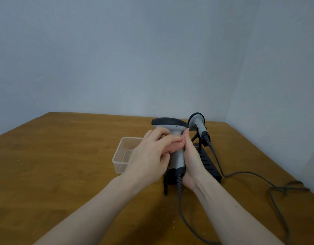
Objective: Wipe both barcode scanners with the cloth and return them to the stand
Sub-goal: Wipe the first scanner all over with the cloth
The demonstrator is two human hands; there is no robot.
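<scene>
Gripping the grey handle of a grey-and-black handheld barcode scanner (172,131), the right hand (191,161) has its fingers curled closed around the far side of the shaft, with the thumb lying up along the handle toward the head. The scanner stands roughly upright above the near end of the stand, its dark-capped head pointing left and its coiled black cable (179,184) dropping from the base of the handle down onto the table.

The left hand (149,156) presses a bunched pink textured cloth (174,145) against the left side of the handle, just under the head. Its fingers are bent closed over the cloth, the fingertips reaching onto the scanner's neck, so that the cloth is caught between palm, fingers and handle.

A second grey-and-black barcode scanner (198,124) rests at the far end of the black metal stand (209,165), tilted, with its rounded head up and its handle slanting down to the right. Its dark cable (244,173) runs off to the right across the table and ends in a loose tangle near the edge.

A clear rectangular plastic container (121,156) sits on the brown wooden table (64,165) just left of the hands, partly hidden by the left hand. A plain pale wall (152,50) rises behind the table.
</scene>
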